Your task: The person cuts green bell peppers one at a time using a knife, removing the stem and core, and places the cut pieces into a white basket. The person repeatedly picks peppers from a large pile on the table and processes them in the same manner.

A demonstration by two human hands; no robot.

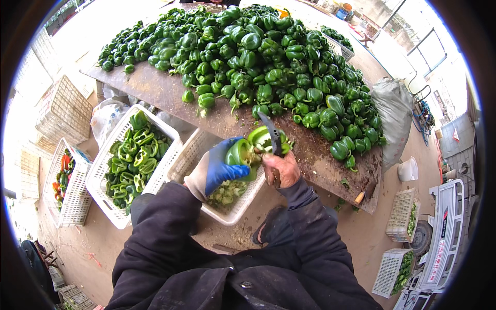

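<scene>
My left hand point(217, 170), in a white glove with a blue coated palm, grips a cut-open green bell pepper piece point(238, 154). Its pale core and seeds face right. In my bare right hand point(285, 168) is a knife point(274, 133) with a dark, curved, holed blade pointing up and away; the fist hides its handle. Another opened pepper piece point(259, 139) lies behind the blade, against the right fingers; whether it is still joined to the left piece I cannot tell. Below both hands stands a white plastic crate point(232, 220) with pale pepper cores point(226, 192) inside.
Whole green bell peppers point(248, 58) are heaped on a wooden table point(155, 87). A wood-handled tool point(359, 198) lies near its right corner. Left stands a crate point(94, 192) of cut green peppers, beside a crate point(73, 217) with red ones. A sack point(391, 120) and bucket point(408, 169) stand right.
</scene>
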